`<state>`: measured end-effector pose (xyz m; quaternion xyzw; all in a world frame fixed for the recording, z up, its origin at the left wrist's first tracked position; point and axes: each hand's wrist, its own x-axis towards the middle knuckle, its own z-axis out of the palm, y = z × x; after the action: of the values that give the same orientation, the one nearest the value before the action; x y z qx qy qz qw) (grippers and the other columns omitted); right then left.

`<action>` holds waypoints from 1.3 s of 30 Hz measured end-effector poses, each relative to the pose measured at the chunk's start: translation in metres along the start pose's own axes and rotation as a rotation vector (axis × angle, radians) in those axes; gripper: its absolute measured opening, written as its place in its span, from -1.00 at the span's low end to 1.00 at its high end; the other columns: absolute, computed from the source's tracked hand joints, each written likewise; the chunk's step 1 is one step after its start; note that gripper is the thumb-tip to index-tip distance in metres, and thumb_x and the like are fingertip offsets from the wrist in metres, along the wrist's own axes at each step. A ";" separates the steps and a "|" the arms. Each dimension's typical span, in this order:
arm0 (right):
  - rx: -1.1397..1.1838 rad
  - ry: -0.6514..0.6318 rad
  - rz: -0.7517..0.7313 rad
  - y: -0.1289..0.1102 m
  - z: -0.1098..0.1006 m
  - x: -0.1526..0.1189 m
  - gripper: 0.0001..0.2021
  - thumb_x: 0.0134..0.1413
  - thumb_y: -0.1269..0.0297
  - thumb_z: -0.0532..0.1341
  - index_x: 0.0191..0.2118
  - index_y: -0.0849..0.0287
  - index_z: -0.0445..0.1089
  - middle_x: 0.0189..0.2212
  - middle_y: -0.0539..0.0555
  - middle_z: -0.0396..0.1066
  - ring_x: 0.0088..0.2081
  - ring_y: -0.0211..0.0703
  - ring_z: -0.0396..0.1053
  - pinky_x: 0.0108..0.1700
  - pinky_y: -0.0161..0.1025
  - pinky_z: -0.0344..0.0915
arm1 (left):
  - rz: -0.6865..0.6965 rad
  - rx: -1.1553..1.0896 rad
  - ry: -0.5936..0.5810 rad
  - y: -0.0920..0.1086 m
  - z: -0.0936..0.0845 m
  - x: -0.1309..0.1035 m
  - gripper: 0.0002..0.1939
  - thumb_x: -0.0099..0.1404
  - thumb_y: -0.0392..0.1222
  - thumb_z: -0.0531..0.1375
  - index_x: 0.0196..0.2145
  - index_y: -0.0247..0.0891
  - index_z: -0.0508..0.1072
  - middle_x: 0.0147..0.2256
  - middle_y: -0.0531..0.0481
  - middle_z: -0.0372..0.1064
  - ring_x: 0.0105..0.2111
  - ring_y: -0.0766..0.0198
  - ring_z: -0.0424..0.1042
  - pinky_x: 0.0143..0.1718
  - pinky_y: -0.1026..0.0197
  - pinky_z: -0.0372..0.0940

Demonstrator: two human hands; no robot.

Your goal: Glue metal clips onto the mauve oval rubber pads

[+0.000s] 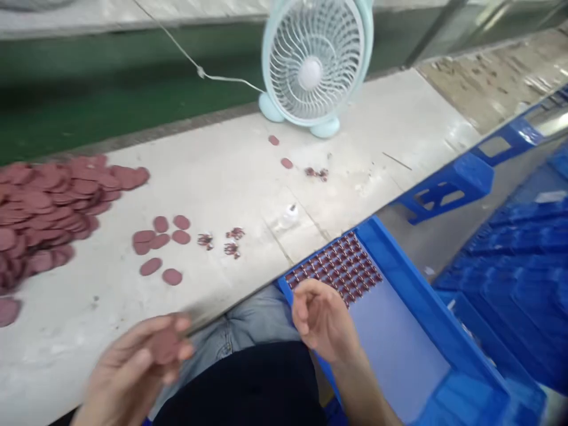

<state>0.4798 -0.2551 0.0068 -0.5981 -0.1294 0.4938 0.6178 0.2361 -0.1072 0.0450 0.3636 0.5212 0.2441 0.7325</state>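
Note:
My left hand [137,361], a little blurred, holds a reddish-brown oval disc [165,346] between thumb and fingers at the table's front edge. Over the near corner of a blue tray [412,284] is my right hand [323,319], its fingers curled; whether something small sits in them cannot be made out. Rows of small dark red pieces [350,266] fill the tray's far end. Several loose discs [172,276] lie on the white table [231,171], beside three small clusters of metallic-looking parts [231,249]. A large heap of discs [53,201] covers the table's left side.
A light blue fan [310,71] stands at the table's back, its white cord [199,71] running left. Near it lie two discs and more small parts [316,173]. A blue stool [452,183] and stacked blue trays [523,254] are on the right.

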 end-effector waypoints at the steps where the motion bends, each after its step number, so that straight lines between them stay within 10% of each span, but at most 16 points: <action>1: 0.115 -0.093 0.026 -0.005 0.016 0.013 -0.29 0.23 -0.36 -0.12 -0.12 0.16 0.48 -0.53 -0.02 0.31 -0.66 -0.34 0.13 -0.82 -0.46 0.01 | -0.051 -0.093 -0.008 -0.001 0.005 0.000 -0.72 0.04 -0.05 0.48 -0.28 -0.10 0.61 -0.20 -0.02 0.60 -0.44 0.22 0.54 -0.57 0.35 0.35; 10: 0.994 -0.354 0.098 -0.046 0.061 0.115 -0.54 0.34 -0.09 0.08 -0.11 0.26 0.44 -0.49 -0.13 0.30 -0.60 -0.54 0.19 -0.65 -0.76 0.14 | -0.063 -0.450 -0.324 -0.034 0.021 0.001 -0.79 0.25 -0.21 0.35 -0.14 -0.08 0.59 -0.12 -0.06 0.60 -0.34 0.21 0.60 -0.53 0.38 0.44; 21: 0.206 -0.092 -0.242 -0.031 0.099 0.005 -0.68 0.14 -0.05 0.30 -0.12 0.04 0.46 -0.56 -0.03 0.39 -0.62 -0.23 0.33 -0.67 -0.32 0.37 | -0.081 -0.600 -0.355 -0.036 0.024 0.016 -0.85 0.36 -0.19 0.26 -0.13 -0.16 0.58 -0.18 -0.13 0.62 -0.23 0.17 0.63 -0.43 0.41 0.46; 30: 0.146 -0.106 -0.223 -0.022 0.103 0.002 -0.69 0.20 -0.08 0.24 -0.10 0.00 0.44 -0.59 -0.05 0.34 -0.65 -0.20 0.30 -0.69 -0.29 0.32 | -0.112 -0.527 -0.289 -0.029 0.029 0.018 -0.80 0.36 -0.09 0.25 -0.19 -0.26 0.57 -0.28 -0.11 0.56 -0.49 0.35 0.51 -0.54 0.39 0.40; 35: 0.092 -0.092 -0.290 -0.022 0.105 0.000 -0.73 0.20 0.02 0.25 -0.08 0.03 0.40 -0.56 -0.07 0.38 -0.61 -0.18 0.39 -0.63 -0.26 0.37 | -0.033 -0.527 -0.428 -0.030 0.023 0.016 -0.65 0.20 -0.24 0.39 -0.03 -0.15 0.58 0.11 -0.18 0.44 -0.36 0.34 0.55 -0.43 0.39 0.44; 39: -0.005 -0.109 -0.388 -0.024 0.111 -0.004 -0.71 0.17 0.03 0.26 -0.05 0.00 0.36 -0.52 -0.05 0.46 -0.60 -0.10 0.42 -0.61 -0.18 0.38 | -0.021 -0.538 -0.503 -0.033 0.022 0.016 -0.59 0.18 -0.28 0.40 0.01 -0.13 0.57 0.05 -0.17 0.51 -0.39 0.34 0.55 -0.51 0.43 0.42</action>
<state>0.4053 -0.1851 0.0575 -0.5357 -0.2767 0.3968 0.6921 0.2613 -0.1217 0.0138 0.2013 0.2457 0.2680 0.9095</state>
